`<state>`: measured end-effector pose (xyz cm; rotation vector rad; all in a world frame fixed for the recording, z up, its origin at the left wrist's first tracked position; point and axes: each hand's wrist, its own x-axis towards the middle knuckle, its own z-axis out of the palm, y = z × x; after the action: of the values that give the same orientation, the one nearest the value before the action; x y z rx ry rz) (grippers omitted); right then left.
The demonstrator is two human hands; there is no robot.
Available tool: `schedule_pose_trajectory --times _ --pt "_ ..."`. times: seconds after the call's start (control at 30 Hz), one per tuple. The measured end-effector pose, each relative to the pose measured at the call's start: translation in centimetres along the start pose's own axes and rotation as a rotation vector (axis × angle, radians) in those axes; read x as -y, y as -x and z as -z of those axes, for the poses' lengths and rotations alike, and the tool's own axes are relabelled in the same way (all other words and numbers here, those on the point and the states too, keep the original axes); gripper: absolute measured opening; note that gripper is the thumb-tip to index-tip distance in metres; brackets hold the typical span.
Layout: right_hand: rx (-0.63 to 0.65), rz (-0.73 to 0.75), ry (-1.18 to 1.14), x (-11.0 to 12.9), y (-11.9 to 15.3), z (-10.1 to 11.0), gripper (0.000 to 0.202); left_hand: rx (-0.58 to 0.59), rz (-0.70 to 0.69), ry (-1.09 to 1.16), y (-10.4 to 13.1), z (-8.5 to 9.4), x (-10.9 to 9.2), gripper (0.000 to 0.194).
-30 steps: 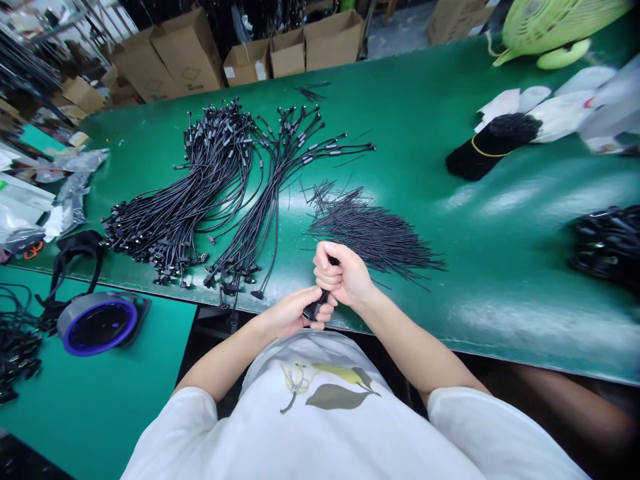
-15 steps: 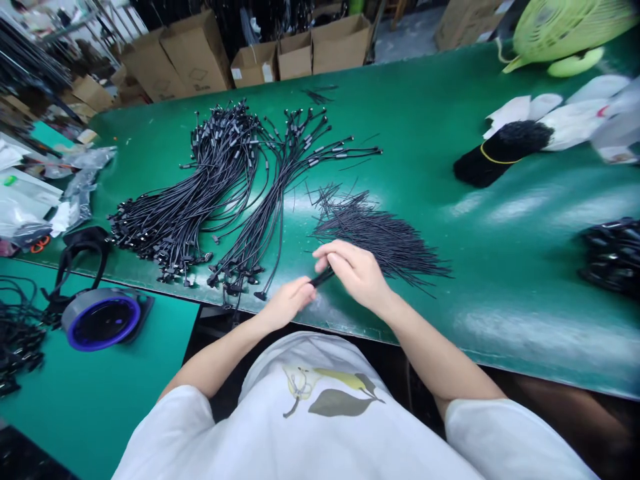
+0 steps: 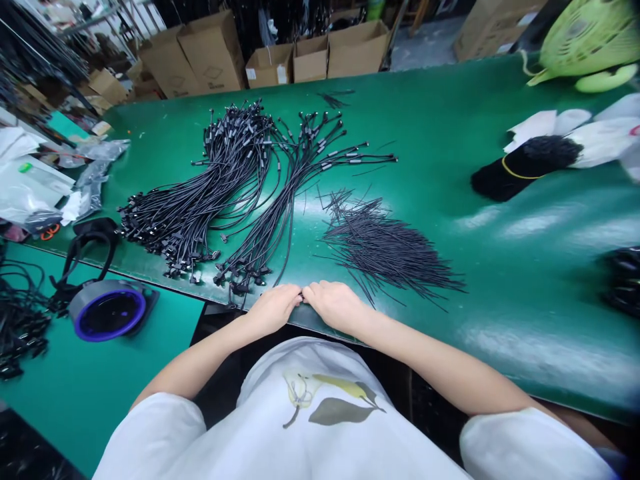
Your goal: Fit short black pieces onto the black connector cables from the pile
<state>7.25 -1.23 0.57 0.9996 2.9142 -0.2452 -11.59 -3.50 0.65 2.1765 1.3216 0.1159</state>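
My left hand (image 3: 273,310) and my right hand (image 3: 334,307) meet fingertip to fingertip at the front edge of the green table. The fingers of both are closed in a pinch on a black cable (image 3: 303,297); only a small dark bit of it shows between them, the rest being covered by my hands. Just beyond my right hand lies a loose pile of thin black wire ties (image 3: 395,253). Up and left of my left hand, a smaller bunch of black cables with plugs (image 3: 265,223) lies spread, beside a larger heap of the same cables (image 3: 200,200).
Farther right lies a black bundle with a yellow band (image 3: 520,167) near white wrapping and a yellow-green fan (image 3: 585,40). A round grey and purple object (image 3: 110,310) sits on the lower left table. Cardboard boxes (image 3: 270,65) stand behind the far edge.
My right hand has come down and left from beside the wire ties to meet my left hand at the table edge. The black cable between them is now mostly covered. The view has shifted slightly.
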Motion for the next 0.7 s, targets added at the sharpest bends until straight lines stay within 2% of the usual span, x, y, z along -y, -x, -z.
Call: schedule_pose_trajectory --times 0.13,0.23,0.27,0.33,0.4,0.43,0.47,0.53,0.6,0.7 --pt "0.085 -0.012 -0.091 0.6 -0.1 -0.5 0.027 -0.017 0.037 0.036 0.2 -1.4 0.2 0.022" --pt "0.160 0.031 -0.258 -0.8 0.4 -0.3 0.029 -0.010 0.058 0.169 0.6 -2.2 0.6 0.022" --pt "0.139 0.044 -0.336 -2.0 0.5 -0.1 0.030 -0.017 0.084 0.262 0.7 -2.2 0.8 0.024" --pt "-0.054 -0.066 -0.428 -5.2 0.5 0.3 0.031 -0.070 0.165 0.532 0.5 -2.0 1.2 0.029" --pt "-0.317 -0.360 -0.344 -9.1 0.1 0.4 0.032 -0.180 0.229 0.852 -0.1 -1.4 1.2 0.036" --pt "-0.382 -0.504 -0.249 -10.8 -0.2 0.2 0.031 -0.240 0.242 1.005 -0.5 -1.0 1.0 0.038" --pt "-0.398 -0.608 -0.153 -12.3 -0.6 -0.1 0.030 -0.289 0.246 1.146 -1.0 -0.6 0.7 0.039" --pt "-0.342 -0.666 -0.014 -14.1 -1.4 -0.8 0.028 -0.329 0.251 1.372 -2.0 -0.1 -0.2 0.040" --pt "-0.336 -0.665 0.063 -14.6 -1.7 -1.5 0.030 -0.316 0.269 1.519 -2.8 0.2 -1.3 0.041" --pt "-0.397 -0.698 0.120 -14.3 -1.5 -2.2 0.031 -0.294 0.282 1.613 -3.6 -0.1 -2.2 0.043"
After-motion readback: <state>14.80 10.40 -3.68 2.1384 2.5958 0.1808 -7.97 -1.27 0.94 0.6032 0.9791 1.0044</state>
